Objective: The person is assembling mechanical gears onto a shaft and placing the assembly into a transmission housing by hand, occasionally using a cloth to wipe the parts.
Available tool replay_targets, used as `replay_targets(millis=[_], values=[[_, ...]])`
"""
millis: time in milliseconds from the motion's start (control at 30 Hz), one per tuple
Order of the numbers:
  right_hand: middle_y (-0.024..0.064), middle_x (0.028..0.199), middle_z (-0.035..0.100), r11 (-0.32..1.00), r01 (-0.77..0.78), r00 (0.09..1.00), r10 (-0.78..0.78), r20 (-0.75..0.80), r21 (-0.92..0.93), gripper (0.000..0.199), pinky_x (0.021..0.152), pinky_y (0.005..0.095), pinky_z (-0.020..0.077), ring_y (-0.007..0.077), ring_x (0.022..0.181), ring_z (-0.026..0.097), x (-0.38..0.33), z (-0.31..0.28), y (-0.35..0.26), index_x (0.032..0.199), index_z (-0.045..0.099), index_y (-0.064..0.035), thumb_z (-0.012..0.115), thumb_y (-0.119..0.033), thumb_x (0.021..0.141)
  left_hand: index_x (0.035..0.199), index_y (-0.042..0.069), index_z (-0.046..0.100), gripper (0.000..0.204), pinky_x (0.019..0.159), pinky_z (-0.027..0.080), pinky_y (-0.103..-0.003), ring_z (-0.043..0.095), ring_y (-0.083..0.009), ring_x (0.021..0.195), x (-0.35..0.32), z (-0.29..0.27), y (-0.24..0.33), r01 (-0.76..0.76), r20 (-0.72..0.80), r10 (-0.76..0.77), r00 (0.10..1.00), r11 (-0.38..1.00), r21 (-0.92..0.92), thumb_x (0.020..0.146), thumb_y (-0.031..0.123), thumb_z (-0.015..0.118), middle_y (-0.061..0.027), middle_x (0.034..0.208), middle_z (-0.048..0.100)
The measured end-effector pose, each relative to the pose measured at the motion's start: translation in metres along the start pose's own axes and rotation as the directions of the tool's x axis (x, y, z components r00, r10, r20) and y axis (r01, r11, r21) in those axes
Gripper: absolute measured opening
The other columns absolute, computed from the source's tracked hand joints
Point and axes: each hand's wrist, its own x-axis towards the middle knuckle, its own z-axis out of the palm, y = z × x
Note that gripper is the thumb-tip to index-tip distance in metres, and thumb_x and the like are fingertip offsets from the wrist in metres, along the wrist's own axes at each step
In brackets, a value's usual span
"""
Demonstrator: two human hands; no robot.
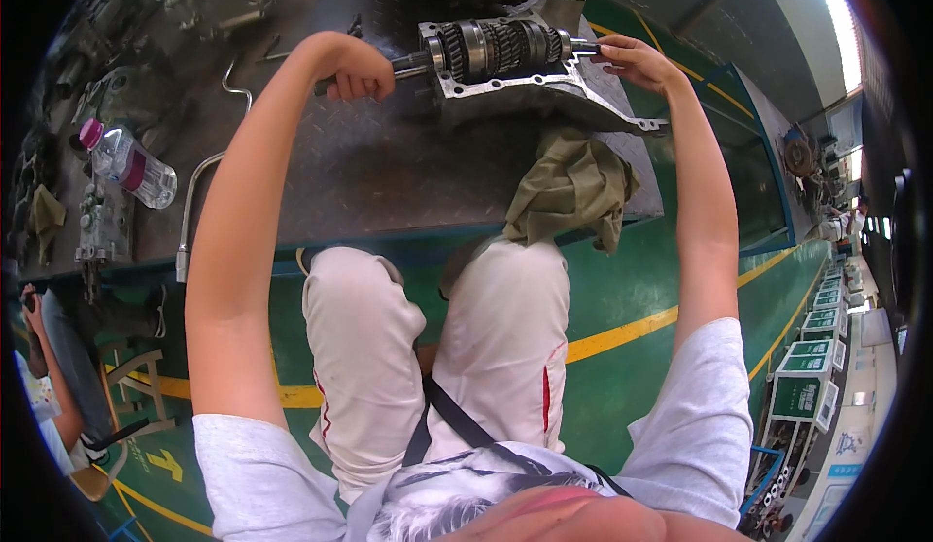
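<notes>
A steel gear shaft (496, 48) with several toothed gears lies across a grey metal transmission housing (583, 95) on the workbench (369, 163). My left hand (358, 70) is closed around the shaft's left end. On the other side, my right hand (637, 61) grips the thin right end of the shaft. Both arms reach forward from the lower edge. Below them my knees in light trousers press against the bench edge.
An olive rag (569, 192) hangs over the bench's front edge. A clear plastic bottle (131, 165) with a pink cap lies at the left beside metal parts (102, 226). A bent steel rod (194, 202) rests nearby. Another person sits at the lower left. Green floor with yellow lines lies below.
</notes>
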Motion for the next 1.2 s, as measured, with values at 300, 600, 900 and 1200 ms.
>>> replay_targets(millis=[300, 600, 900, 1200], values=[[0.0001, 0.074, 0.052, 0.983, -0.182, 0.982, 0.182, 0.057, -0.014, 0.033, 0.078, 0.0284, 0.0493, 0.0114, 0.069, 0.051, 0.002, -0.001, -0.021, 0.087, 0.061, -0.0037, 0.069, -0.035, 0.084, 0.077, -0.002, 0.062, 0.025, 0.052, 0.046, -0.037, 0.059, -0.0272, 0.055, 0.003, 0.032, -0.009, -0.168, -0.601, 0.274, 0.751, 0.959, 0.227, 0.068, 0.021, 0.062, -0.0139, 0.065, 0.061], [-0.0008, 0.069, 0.053, 0.941, -0.331, 0.943, 0.326, 0.070, 0.072, 0.033, 0.070, 0.0245, 0.0484, 0.0095, 0.065, 0.049, 0.012, 0.002, -0.027, 0.086, 0.061, -0.0020, 0.070, -0.033, 0.084, 0.068, 0.006, 0.055, 0.017, 0.057, 0.046, -0.042, 0.062, -0.0301, 0.064, 0.038, 0.084, -0.024, 0.081, -0.794, 0.528, -0.300, 0.844, 0.530, 0.069, 0.018, 0.068, -0.0123, 0.066, 0.062], [0.0080, 0.098, 0.062, 0.994, -0.002, 0.998, -0.005, -0.065, -0.114, 0.044, 0.090, 0.0256, 0.0483, 0.0141, 0.092, 0.058, -0.001, 0.001, -0.017, 0.117, 0.060, 0.0012, 0.069, -0.027, 0.084, 0.063, 0.006, 0.058, 0.013, 0.047, 0.045, -0.035, 0.059, -0.0235, 0.049, 0.015, 0.047, -0.020, -0.078, -0.813, 0.414, 0.409, 0.903, 0.421, 0.071, 0.016, 0.055, -0.0096, 0.058, 0.059], [0.0079, 0.107, 0.063, 0.967, -0.006, 0.995, -0.020, -0.097, -0.256, 0.046, 0.089, 0.0283, 0.0465, 0.0155, 0.099, 0.058, -0.008, 0.009, -0.017, 0.119, 0.061, -0.0038, 0.064, -0.037, 0.087, 0.061, 0.006, 0.055, 0.014, 0.038, 0.033, -0.033, 0.043, -0.0175, 0.039, 0.006, 0.034, -0.007, -0.098, -0.480, 0.133, 0.867, 0.990, 0.098, 0.070, 0.016, 0.058, -0.0027, 0.050, 0.046]])
